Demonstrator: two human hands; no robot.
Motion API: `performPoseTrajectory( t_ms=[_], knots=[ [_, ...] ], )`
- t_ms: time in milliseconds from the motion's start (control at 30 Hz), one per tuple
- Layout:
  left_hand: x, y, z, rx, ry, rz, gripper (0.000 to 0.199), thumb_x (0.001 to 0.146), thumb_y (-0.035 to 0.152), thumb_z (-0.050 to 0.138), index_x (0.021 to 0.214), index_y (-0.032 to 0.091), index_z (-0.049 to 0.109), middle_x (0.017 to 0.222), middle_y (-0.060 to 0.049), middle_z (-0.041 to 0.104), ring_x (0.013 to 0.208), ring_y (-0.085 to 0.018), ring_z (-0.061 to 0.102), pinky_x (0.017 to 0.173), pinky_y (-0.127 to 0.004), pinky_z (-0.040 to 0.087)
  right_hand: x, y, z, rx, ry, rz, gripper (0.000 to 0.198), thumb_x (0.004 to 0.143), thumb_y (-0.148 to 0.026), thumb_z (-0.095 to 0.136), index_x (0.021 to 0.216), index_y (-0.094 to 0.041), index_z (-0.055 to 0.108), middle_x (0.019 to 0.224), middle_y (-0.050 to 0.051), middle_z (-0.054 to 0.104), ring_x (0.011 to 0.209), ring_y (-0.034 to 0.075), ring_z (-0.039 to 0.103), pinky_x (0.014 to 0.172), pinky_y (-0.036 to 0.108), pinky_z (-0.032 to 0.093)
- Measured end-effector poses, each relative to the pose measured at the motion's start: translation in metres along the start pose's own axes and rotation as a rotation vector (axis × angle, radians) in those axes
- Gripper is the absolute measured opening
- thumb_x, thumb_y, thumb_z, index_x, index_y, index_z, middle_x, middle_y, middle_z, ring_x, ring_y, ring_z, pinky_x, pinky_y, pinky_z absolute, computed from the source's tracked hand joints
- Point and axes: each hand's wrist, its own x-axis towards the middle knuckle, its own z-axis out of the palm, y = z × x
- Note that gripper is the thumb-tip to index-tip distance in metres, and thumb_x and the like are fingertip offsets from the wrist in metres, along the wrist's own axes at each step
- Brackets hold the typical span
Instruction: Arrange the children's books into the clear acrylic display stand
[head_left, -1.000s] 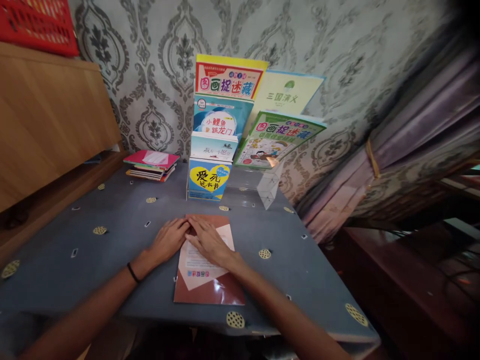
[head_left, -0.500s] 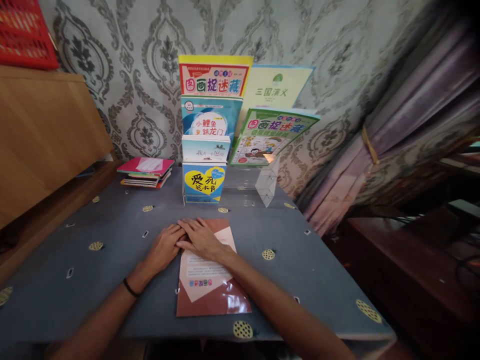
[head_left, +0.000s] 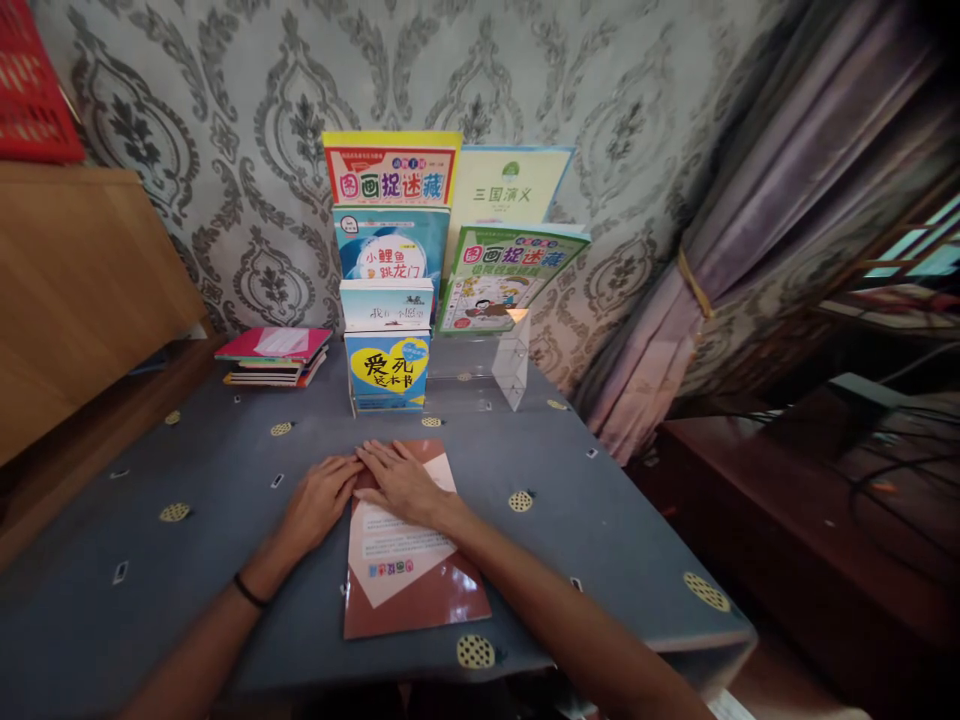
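Note:
A brown-covered book with a pale slanted panel lies flat on the table, its printed title upside down to me. My right hand rests on its upper part, palm down with the fingers stretched out toward the left. Beside the book's upper left edge, my left hand lies flat with its fingers extended, their tips meeting those of the right hand. A black band circles the left wrist. Neither hand grips anything.
Behind the book, a clear acrylic rack holds several upright books, with a blue and yellow book in front. A small stack of books lies at the back left. A wooden cabinet stands left; a tied curtain hangs right.
The whole view has shifted, so the rack and books appear further left. My left hand has slid slightly back from under the right hand's fingers; the right hand stays on the book.

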Motion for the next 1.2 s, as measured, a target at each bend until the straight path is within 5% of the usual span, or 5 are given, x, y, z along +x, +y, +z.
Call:
performPoseTrajectory(
  t_ms=[833,1067,1200],
  knots=[
    [-0.005,-0.003,0.004,0.0,-0.007,-0.031,0.036,0.099,0.022,0.039,0.116,0.023,0.071,0.124,-0.008,0.071,0.115,-0.023,0.064,0.1,-0.046,0.052,-0.066,0.045,-0.03,-0.026,-0.014,0.309,0.058,0.104,-0.045,0.042,0.151,-0.013,0.041,0.158,0.016,0.039,0.149,0.026,0.031,0.121,0.053,0.024],
    [0.033,0.017,-0.008,0.031,-0.08,0.029,0.03,0.097,0.019,0.044,0.109,0.021,0.071,0.115,-0.009,0.073,0.108,-0.025,0.066,0.097,-0.046,0.051,-0.066,0.047,-0.025,-0.013,0.021,0.291,0.057,0.103,-0.046,0.042,0.151,-0.015,0.042,0.157,0.016,0.04,0.149,0.026,0.032,0.12,0.054,0.026],
    [0.059,0.037,0.011,-0.106,-0.123,0.162,0.03,0.097,0.016,0.045,0.117,0.02,0.067,0.122,-0.007,0.072,0.113,-0.021,0.065,0.104,-0.041,0.05,-0.067,0.049,-0.026,0.01,0.011,0.293,0.056,0.103,-0.045,0.044,0.151,-0.016,0.042,0.157,0.016,0.04,0.149,0.026,0.032,0.121,0.054,0.024]
  ],
)
